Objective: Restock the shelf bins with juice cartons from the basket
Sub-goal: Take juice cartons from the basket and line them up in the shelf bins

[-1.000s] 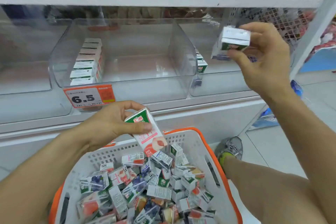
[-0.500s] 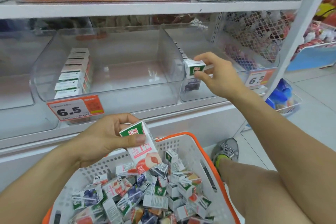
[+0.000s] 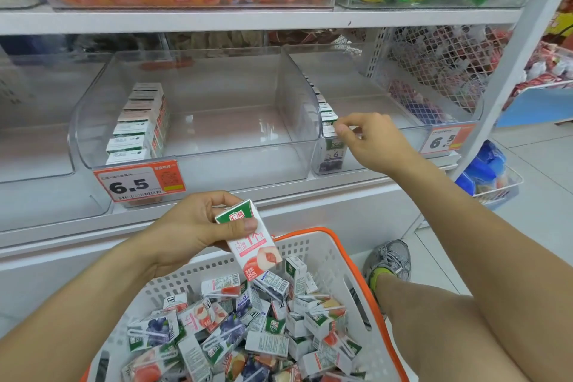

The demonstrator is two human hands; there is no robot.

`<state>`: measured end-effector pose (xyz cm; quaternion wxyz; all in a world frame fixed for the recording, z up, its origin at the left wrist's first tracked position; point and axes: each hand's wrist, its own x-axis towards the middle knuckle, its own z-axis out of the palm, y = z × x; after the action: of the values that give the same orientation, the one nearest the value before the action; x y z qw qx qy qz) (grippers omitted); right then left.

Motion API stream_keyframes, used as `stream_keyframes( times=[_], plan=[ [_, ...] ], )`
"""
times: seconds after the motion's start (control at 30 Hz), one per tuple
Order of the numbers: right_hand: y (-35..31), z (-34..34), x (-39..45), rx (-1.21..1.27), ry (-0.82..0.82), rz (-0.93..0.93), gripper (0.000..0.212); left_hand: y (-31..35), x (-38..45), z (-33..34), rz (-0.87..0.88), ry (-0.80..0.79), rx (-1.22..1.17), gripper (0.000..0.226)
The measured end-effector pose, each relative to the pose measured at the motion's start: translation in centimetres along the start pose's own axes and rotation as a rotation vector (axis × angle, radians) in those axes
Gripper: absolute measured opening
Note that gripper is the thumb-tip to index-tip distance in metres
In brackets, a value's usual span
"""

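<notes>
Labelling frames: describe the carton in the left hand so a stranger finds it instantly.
Start at the orange-rimmed basket full of small cartons. Just above its far edge, the left hand grips the peach carton. It alone is lifted clear of the pile: green top, white-pink body, peach picture.

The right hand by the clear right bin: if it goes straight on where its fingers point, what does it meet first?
Probably the front carton of the blueberry juice row in the clear plastic right bin; the right hand fingertips look at its top already, though depth is unclear.

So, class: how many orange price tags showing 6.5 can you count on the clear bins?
2. One 6.5 tag is on the front of the middle clear bin; the other 6.5 tag is on the right bin, past the right hand. Others may lie outside the view.
</notes>
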<state>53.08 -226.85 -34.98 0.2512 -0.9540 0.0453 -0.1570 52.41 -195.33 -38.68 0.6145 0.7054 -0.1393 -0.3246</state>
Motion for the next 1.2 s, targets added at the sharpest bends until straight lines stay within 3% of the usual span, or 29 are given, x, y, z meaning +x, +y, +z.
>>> stream_keyframes(
  times=[0.17,0.23,0.33,0.37,0.4,0.47,0.53,0.6,0.7,0.8,0.93,1.07,1.13,1.2],
  plan=[
    [0.7,0.0,-0.2,-0.168,-0.088,-0.035,0.034,0.0,0.0,0.1,0.002,0.031,-0.027,0.09],
    [0.7,0.0,-0.5,-0.14,0.017,-0.056,0.032,0.1,-0.2,0.2,0.003,0.035,-0.052,0.079],
    [-2.2,-0.3,-2.0,0.055,0.309,-0.258,0.026,0.5,-0.9,0.2,-0.001,0.05,-0.049,0.051],
    [-3.9,-0.2,-2.8,0.153,0.288,-0.31,0.026,0.7,-1.2,0.2,-0.002,0.058,-0.029,0.045],
    [-5.7,0.1,-3.9,0.264,0.166,-0.319,0.031,0.9,-1.5,0.1,0.002,0.066,-0.008,0.041],
    [-9.0,1.4,-6.4,0.411,-0.268,-0.254,0.048,1.0,-2.2,0.0,0.014,0.089,0.057,0.033],
    [-10.9,3.4,-8.4,0.257,-0.579,-0.261,0.067,0.9,-2.9,0.0,0.022,0.128,0.166,0.032],
    [-12.0,5.3,-9.3,0.136,-0.623,-0.361,0.073,0.7,-3.6,-0.4,0.033,0.171,0.322,0.035],
    [-13.7,6.8,-8.9,0.156,-0.567,-0.383,0.079,0.4,-5.0,-1.8,0.066,0.226,0.497,0.038],
    [-15.7,8.0,-7.9,0.297,-0.549,-0.29,0.073,0.3,-6.5,-3.8,0.112,0.383,0.436,0.049],
    [-18.7,9.8,-7.6,0.764,-0.639,-0.104,0.063,0.4,-9.0,-7.1,0.236,0.527,0.253,0.067],
    [-22.5,12.0,-7.3,1.018,-0.589,-0.07,0.047,-1.0,-12.1,-12.5,0.337,0.728,0.136,0.037],
    [-25.2,13.0,-6.5,1.152,-0.53,-0.065,0.044,-3.3,-13.5,-16.4,0.319,0.932,0.246,0.025],
    [-28.6,13.6,-5.4,1.235,-0.473,-0.084,0.042,-5.5,-14.6,-19.8,0.268,1.17,0.343,0.028]
  ],
)
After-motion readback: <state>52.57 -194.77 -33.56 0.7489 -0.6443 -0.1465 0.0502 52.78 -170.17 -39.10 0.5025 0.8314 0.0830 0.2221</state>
